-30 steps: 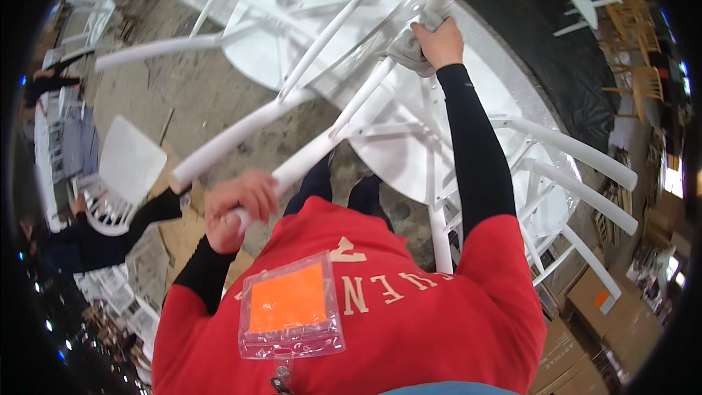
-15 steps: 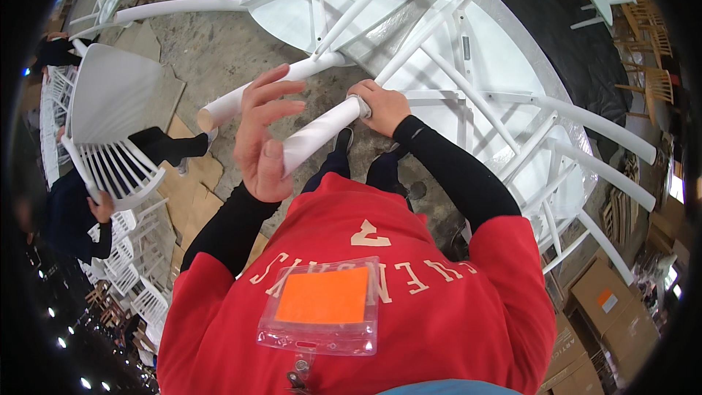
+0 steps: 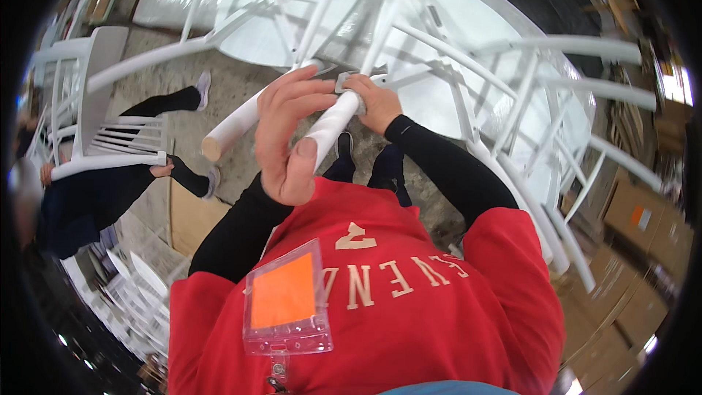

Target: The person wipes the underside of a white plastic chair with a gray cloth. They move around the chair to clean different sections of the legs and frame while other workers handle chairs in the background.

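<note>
A: Right hand (image 3: 378, 108) and grey cloth (image 3: 341, 83) are sitting closer to the body than a second ago, down on the near white leg (image 3: 333, 128). Left hand (image 3: 285, 135) is loosening from its earlier grip.

B: How are they standing?

A: Right is clamping cloth round the leg. Left is spreading its fingers about the free end; I'm not managing to see contact.

B: And the chair?

A: Upturned chair (image 3: 420, 106) is lying seat-down on a plastic-covered tabletop (image 3: 164, 0), leg angling bodyward.

B: Handling?

A: I'm judging it stiff, moderately light, awkward; smooth finish probably slipping under cloth, scuffing easily. I'm favouring the thick free end, avoiding the thin crossbar (image 3: 455, 61).
</note>
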